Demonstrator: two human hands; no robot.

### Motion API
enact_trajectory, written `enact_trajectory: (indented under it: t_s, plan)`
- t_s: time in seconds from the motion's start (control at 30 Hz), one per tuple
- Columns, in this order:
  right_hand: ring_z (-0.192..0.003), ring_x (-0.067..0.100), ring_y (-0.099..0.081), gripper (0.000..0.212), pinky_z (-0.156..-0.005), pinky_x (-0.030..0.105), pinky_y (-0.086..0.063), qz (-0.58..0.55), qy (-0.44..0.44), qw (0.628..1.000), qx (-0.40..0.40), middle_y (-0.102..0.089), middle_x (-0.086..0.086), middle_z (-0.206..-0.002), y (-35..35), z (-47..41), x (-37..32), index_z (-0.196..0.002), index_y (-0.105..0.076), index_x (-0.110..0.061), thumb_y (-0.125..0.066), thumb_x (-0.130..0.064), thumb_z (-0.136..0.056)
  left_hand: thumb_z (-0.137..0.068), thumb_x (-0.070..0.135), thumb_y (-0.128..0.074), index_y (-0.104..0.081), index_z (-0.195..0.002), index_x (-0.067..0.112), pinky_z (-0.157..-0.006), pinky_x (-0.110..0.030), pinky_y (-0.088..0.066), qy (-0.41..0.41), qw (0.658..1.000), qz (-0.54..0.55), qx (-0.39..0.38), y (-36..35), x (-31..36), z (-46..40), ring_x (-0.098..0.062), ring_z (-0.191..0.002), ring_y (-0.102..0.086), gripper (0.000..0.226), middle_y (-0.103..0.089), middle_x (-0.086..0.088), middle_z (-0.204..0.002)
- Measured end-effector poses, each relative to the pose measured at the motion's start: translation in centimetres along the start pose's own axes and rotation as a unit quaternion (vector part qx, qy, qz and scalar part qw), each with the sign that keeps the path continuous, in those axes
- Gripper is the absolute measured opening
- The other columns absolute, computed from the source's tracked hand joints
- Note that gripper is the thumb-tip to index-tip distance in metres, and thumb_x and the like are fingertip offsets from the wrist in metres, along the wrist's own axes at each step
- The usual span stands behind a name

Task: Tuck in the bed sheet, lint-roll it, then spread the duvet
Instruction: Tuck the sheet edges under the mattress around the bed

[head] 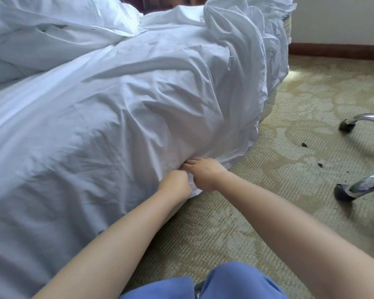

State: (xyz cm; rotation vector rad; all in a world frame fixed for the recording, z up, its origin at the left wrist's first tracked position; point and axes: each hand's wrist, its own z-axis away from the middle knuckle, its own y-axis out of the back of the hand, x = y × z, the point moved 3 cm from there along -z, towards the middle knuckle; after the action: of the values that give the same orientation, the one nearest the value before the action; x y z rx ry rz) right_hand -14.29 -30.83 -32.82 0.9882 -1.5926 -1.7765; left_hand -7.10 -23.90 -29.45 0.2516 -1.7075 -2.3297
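Fingers [187, 184] of the left hand [175, 184] are curled round a bunched fold of the white bed sheet [121, 117], low on the side of the bed. Right hand [205, 173] lies just beside it, touching it, its fingers laid against the same fold; whether they pinch the cloth cannot be told. Both hands sit at the sheet's lower hem, where loose cloth hangs down the bed's side towards the carpet [279, 169].

Finding: the hem runs along the bed's side edge, away from the person towards the far corner, where more sheet hangs ruffled and untucked. The gap under the mattress lies inward from the fingers, so tucking likely calls for a push inward. The two hands are equally near. The duvet [48, 35] is heaped at the far end of the bed.
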Motion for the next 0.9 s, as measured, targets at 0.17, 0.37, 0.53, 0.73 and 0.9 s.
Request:
enact_trajectory:
  t_s: [0.17, 0.37, 0.53, 0.73, 0.9]
  plan:
    - [-0.136, 0.014, -0.036, 0.054, -0.109, 0.029, -0.033, -0.006, -0.003, 1.0, -0.005, -0.043, -0.002, -0.147, -0.1, -0.7, -1.0, -0.142, -0.041, -0.015, -0.043, -0.009, -0.089, -0.09, 0.005, -0.042, -0.053, -0.111, -0.004, -0.078, -0.034, -0.041, 0.008, 0.999, 0.033, -0.039, -0.5, -2.1, 0.9, -0.033, -0.109, -0.054, 0.026, -0.057, -0.018, -0.118]
    - [-0.141, 0.016, -0.026, 0.059, -0.114, 0.027, -0.019, 0.008, -0.023, 1.0, -0.004, -0.032, 0.001, -0.153, -0.6, -0.7, -1.8, -0.148, -0.029, -0.012, -0.043, -0.013, -0.091, -0.086, 0.003, -0.042, -0.047, -0.129, 0.002, -0.09, -0.032, -0.045, -0.016, 0.998, 0.052, -0.045, -1.3, -3.4, 1.5, -0.03, -0.12, -0.052, 0.043, -0.053, -0.015, -0.132]
    - [-0.143, 0.016, -0.021, 0.063, -0.118, 0.027, -0.014, 0.033, -0.047, 0.998, -0.001, -0.028, 0.001, -0.155, -1.2, -1.4, -2.1, -0.15, -0.025, -0.013, -0.045, -0.019, -0.091, -0.085, 0.011, -0.047, -0.005, -0.153, 0.006, -0.114, -0.034, -0.027, -0.005, 0.997, 0.068, -0.039, -2.4, -3.1, 1.1, -0.024, -0.143, -0.025, 0.079, -0.018, -0.009, -0.158]
    - [-0.138, 0.017, -0.03, 0.055, -0.117, 0.029, -0.015, 0.079, -0.049, 0.996, -0.001, -0.041, 0.0, -0.147, -1.5, -3.2, -1.5, -0.145, -0.036, -0.016, -0.047, -0.026, -0.092, -0.087, 0.023, -0.052, 0.004, -0.152, 0.006, -0.114, -0.034, -0.022, -0.008, 0.997, 0.071, -0.018, -3.6, -3.1, -1.3, -0.025, -0.146, -0.017, 0.087, -0.007, -0.007, -0.16]
    - [-0.134, 0.018, -0.036, 0.051, -0.117, 0.031, -0.015, 0.095, -0.04, 0.995, 0.012, -0.048, -0.001, -0.14, -1.7, -4.0, -1.1, -0.139, -0.044, -0.017, -0.05, -0.025, -0.089, -0.081, 0.051, -0.056, 0.001, -0.152, 0.003, -0.119, -0.033, -0.016, -0.049, 0.998, 0.043, 0.018, -4.5, -3.2, -4.1, -0.021, -0.147, -0.009, 0.102, -0.006, -0.01, -0.16]
